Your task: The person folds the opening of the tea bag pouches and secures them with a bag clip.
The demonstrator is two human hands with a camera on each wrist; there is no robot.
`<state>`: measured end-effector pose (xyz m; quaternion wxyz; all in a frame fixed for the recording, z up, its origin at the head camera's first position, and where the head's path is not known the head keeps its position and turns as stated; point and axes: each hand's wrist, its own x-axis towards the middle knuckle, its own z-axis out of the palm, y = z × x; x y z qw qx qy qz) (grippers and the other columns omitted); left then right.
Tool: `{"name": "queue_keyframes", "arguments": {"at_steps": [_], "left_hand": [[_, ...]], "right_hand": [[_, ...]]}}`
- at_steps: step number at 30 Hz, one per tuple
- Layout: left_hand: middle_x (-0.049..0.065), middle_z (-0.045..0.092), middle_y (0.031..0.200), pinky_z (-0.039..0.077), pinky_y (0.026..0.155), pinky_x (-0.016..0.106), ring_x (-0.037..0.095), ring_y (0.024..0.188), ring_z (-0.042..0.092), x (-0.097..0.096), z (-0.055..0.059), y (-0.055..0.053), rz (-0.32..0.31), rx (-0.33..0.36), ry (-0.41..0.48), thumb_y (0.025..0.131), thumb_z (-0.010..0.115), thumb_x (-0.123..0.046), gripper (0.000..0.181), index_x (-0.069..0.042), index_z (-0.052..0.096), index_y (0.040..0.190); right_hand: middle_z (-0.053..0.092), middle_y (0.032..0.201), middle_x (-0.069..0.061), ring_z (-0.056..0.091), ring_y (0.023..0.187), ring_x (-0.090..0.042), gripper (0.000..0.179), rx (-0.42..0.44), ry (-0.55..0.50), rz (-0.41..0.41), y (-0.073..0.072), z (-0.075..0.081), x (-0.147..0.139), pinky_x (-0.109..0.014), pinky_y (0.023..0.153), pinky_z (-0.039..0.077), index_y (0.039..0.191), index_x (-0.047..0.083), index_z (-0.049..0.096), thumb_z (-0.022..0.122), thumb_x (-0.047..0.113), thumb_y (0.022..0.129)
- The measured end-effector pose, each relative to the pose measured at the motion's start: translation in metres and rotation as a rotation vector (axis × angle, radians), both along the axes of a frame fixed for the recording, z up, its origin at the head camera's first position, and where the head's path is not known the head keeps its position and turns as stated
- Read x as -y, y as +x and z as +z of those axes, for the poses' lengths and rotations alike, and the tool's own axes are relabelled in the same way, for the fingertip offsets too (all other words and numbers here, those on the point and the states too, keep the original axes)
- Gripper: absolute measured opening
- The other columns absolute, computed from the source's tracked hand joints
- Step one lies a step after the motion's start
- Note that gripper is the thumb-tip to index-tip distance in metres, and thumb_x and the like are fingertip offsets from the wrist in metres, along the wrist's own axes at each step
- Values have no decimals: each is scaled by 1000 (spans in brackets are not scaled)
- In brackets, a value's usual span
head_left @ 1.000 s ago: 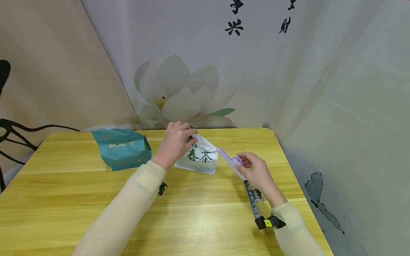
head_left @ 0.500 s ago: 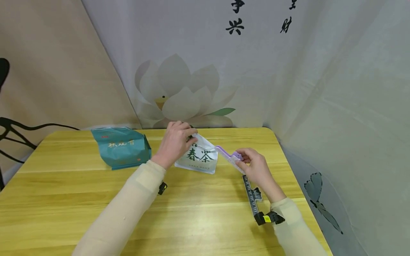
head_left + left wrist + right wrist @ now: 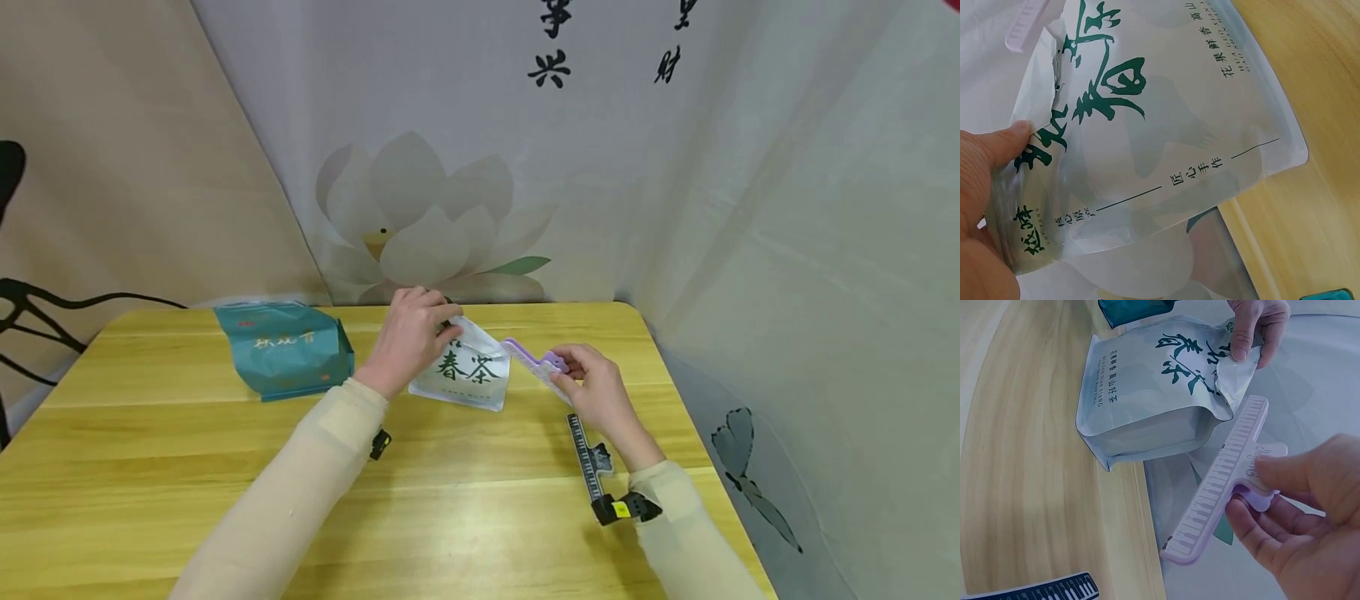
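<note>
My left hand [image 3: 412, 337] grips the folded top of a white tea bag [image 3: 471, 379] with green writing, which stands on the table. In the left wrist view the thumb presses on the fold of the tea bag [image 3: 1166, 125]. My right hand [image 3: 602, 392] pinches the handles of a purple bag clip [image 3: 538, 368] printed with piano keys. One end of the clip [image 3: 1216, 481] is close to the bag's folded edge; whether they touch I cannot tell. On the table below the right hand lies a black clip [image 3: 585, 457] with a similar key pattern.
A teal bag [image 3: 288, 358] stands at the back left of the wooden table [image 3: 450, 533]. Behind the table's far edge hangs a curtain [image 3: 600, 167] with a printed flower. Dark wrist straps [image 3: 637, 506] are on the arms.
My right hand has shifted slightly up and left, bringing the purple clip nearer the white tea bag and uncovering more of the black clip. The left hand stays on the fold.
</note>
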<state>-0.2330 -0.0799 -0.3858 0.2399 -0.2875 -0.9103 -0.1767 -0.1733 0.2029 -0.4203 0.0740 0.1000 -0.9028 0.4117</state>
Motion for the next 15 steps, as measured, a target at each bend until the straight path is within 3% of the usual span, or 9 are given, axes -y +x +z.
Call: {"name": "queue_keyframes", "arguments": {"at_steps": [15], "left_hand": [[5, 75, 101, 45, 94, 45, 26, 94, 62, 0, 0, 0, 2, 12, -3, 89, 84, -21, 24, -9, 81, 110]], "right_hand": [[69, 113, -17, 68, 97, -29, 30, -16, -37, -10, -6, -1, 4, -45, 85, 59, 123, -1, 69, 73, -1, 94]]}}
